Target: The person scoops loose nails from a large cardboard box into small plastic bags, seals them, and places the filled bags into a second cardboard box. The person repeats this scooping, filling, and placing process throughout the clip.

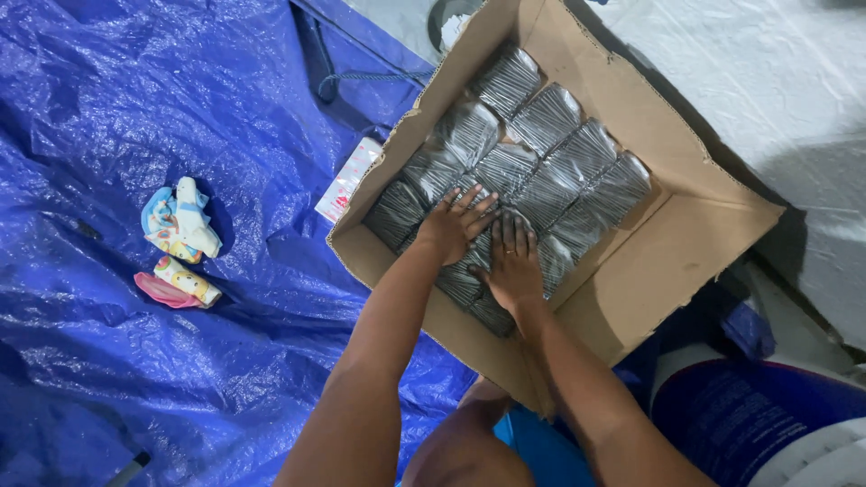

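Pressing flat, both hands lie palm-down on the silvery wrapped packets (532,171) that fill the cardboard box (667,261). Left hand (454,225): fingers (475,206) spread and extended, not curled around anything, tips resting on the packet tops near the middle of the box's near-left rows. Right hand (512,263): fingers (510,233) straight and close together, likewise laid open on the packets, gripping nothing; its fingertips sit just beside those of the left hand, nearly touching. The packets directly under the fingers belong to the rows nearest the person; further packets run away from the fingertips toward the far corner of the box, set in tight rows, each touching its neighbour. Whether any packet is lifted off the layer cannot be told. The box stands open, flaps folded outward, its near flap passing under the right forearm. Left of the box, just beside its wall, lies a small white and pink carton (346,179). The box's left part rests on a crumpled blue tarpaulin (180,361); well apart to the left on it sit a bundle of patterned cloth (183,221) and a small pink-edged bundle (177,282). A dark cord (361,79) lies at the tarpaulin's far edge. White sheeting (776,81) covers the ground to the right.
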